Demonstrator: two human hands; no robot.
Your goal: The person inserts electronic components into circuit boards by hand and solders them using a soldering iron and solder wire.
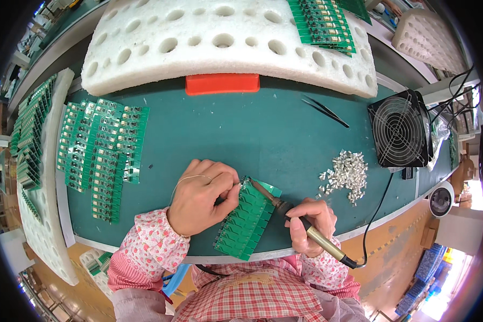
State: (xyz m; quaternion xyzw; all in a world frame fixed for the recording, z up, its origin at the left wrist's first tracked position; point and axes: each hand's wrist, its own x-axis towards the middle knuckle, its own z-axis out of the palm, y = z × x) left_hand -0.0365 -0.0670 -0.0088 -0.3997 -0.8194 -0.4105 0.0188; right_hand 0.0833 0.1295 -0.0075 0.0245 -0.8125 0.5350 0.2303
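My right hand [311, 225] grips a soldering iron [322, 241] by its handle. The iron's tip meets the upper end of a green circuit board panel [244, 220], which lies tilted on the green mat in front of me. Closed in a pinch at that same end is my left hand [206, 196]. A thin pale solder wire [183, 180] loops over its back and into the fingers; the fingertips hide the wire's end. To the right lies a heap of small silvery-white parts [346, 176].
Populated green boards [99, 155] lie at the left, beside a foam tray [51, 214]. At the back are a white foam block [198, 59] and a red box [222, 84]. Black tweezers [327, 112] and a black fan [398, 129] sit at the right; the iron's cord [378, 214] trails there.
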